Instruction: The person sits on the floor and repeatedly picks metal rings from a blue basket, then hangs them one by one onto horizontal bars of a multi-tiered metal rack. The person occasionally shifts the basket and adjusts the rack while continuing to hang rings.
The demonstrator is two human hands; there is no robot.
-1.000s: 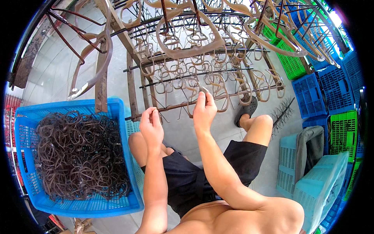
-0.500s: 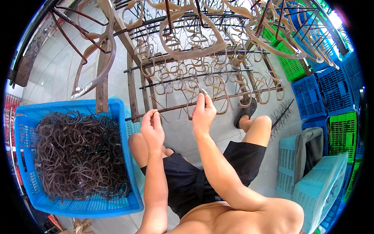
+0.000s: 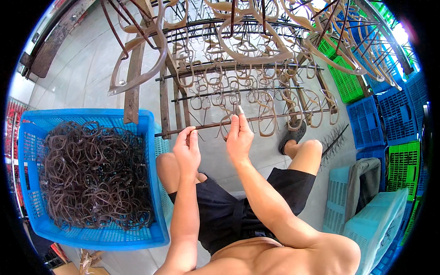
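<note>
My left hand point(image 3: 187, 149) is at the lowest bar of a rack, thumb and fingers pinched together at the bar point(image 3: 211, 124). What they hold, if anything, is too small to make out. To its right my right hand point(image 3: 239, 140) points up at the same bar, fingers pressed together, with something whitish at one fingertip. An eyeglass frame point(image 3: 267, 115), pale brown and translucent, hangs just right of that hand. Thin prongs stick out from the bar between the two hands. Several similar frames hang on the bars above.
On the left stands a blue basket point(image 3: 160, 197) heaped with dark brown eyeglass frames point(image 3: 96, 176). Larger-looking frames point(image 3: 144, 75) hang close overhead. Blue and green crates point(image 3: 403, 167) are stacked at right, beside light-blue baskets point(image 3: 337, 192). A pronged rod point(image 3: 334, 142) lies on the floor.
The rack has shifted to the right in the view. My left hand has moved slightly up and right to the bar. My right hand stays at nearly the same spot.
</note>
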